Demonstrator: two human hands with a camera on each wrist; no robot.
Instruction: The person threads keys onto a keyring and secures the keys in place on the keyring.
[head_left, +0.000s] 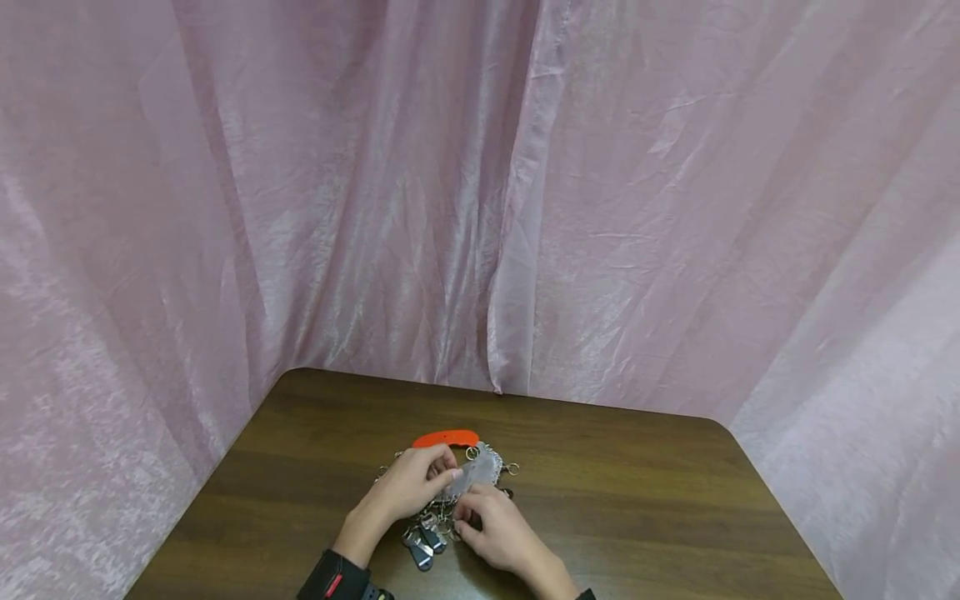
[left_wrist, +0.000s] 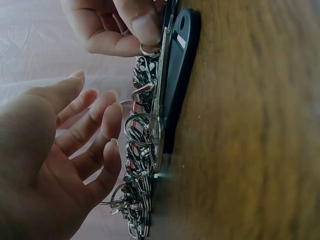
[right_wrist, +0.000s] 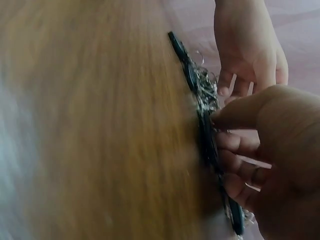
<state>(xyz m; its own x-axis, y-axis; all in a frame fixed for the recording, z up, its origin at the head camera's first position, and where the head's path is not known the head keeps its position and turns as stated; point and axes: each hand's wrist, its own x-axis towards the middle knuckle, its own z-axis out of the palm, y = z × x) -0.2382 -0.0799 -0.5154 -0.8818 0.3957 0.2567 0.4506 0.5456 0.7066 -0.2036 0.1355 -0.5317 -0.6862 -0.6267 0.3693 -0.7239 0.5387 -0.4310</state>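
Note:
A heap of metal rings and chain links (left_wrist: 137,135) lies on the table with black-and-silver teardrop-shaped tags (head_left: 417,550) at its near end. My left hand (head_left: 408,483) is over the left of the heap, fingers loosely bent and holding nothing. Low at the near right, my right hand (head_left: 495,529) pinches a thin metal ring (left_wrist: 149,50) between thumb and fingers. Behind both hands is a greyish sheet-like piece (head_left: 480,468) with a beaded-looking metal edge. A curved orange bar (head_left: 446,437) lies at the far side, partly covered by my left hand.
The brown wooden table (head_left: 637,500) has rounded far corners. Pink curtains (head_left: 420,208) hang close behind it and at both sides. One loose ring (head_left: 513,469) sticks out at the right of the heap.

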